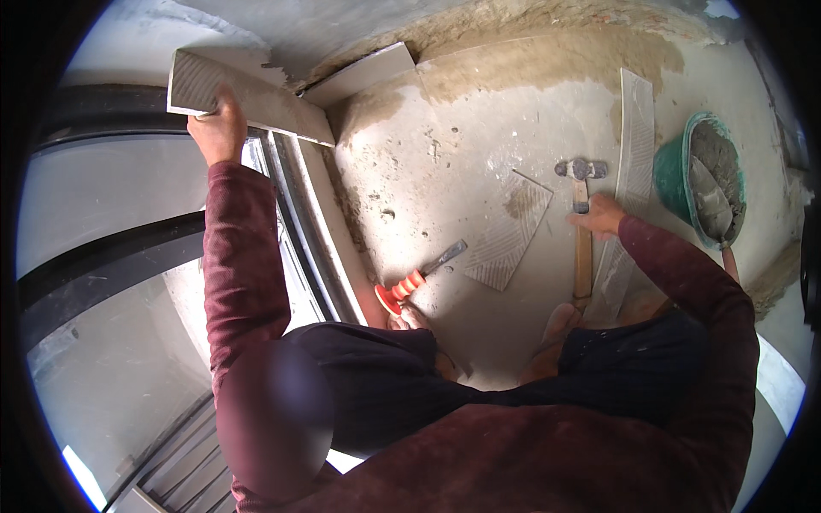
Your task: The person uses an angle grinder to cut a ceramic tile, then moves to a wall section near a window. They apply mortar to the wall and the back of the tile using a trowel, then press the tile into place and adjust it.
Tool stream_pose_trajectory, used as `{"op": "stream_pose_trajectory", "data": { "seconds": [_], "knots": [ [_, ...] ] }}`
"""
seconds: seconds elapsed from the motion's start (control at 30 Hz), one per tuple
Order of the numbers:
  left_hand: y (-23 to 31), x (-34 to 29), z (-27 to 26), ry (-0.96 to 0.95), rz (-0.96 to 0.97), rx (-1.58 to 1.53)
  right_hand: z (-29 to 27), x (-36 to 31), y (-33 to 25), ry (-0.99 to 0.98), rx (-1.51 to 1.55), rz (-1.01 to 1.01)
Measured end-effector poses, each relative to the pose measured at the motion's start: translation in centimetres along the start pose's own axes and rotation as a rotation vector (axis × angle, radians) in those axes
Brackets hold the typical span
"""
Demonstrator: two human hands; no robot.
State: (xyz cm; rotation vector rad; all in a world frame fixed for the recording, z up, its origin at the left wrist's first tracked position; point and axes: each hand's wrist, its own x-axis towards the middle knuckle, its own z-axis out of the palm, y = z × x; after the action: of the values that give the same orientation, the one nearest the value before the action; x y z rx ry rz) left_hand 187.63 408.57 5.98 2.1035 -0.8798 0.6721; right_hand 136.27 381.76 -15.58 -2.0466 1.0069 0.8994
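Left hand (218, 128) grips a long grey tile strip (278, 104); right hand (601, 215) at a wooden-handled, grey-headed steel hammer (582, 256)

The strip is well left of the hammer, its long axis slanting from far left down toward the right; the left fingers clamp its left end, thumb on the ridged face. The hammer points its head away from the person, handle running back toward the feet. The right fingers meet the handle below the head; whether they close on it, I cannot tell. Left of the hammer, an orange-gripped steel chisel (419, 278) aims its blade toward it.
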Motion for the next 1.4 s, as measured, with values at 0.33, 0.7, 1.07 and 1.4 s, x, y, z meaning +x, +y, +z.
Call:
{"op": "stream_pose_trajectory", "data": {
  "seconds": [0.33,0.7,1.07,1.4],
  "knots": [
    [1.3,-0.1,-0.6,-0.050,0.034,-0.057,-1.4,-1.1,-1.3,-0.056,0.002,0.044],
    [10.0,-0.2,4.7,-0.121,0.029,-0.172,-1.9,-1.9,-1.2,-0.067,0.009,-0.011],
    [11.2,-0.8,7.3,-0.094,0.042,-0.120,-1.3,0.2,0.2,-0.088,0.017,-0.012],
    [10.4,-0.4,7.7,-0.202,-0.001,-0.231,-2.6,-0.5,-0.3,-0.088,-0.065,-0.029]
  ]
}}
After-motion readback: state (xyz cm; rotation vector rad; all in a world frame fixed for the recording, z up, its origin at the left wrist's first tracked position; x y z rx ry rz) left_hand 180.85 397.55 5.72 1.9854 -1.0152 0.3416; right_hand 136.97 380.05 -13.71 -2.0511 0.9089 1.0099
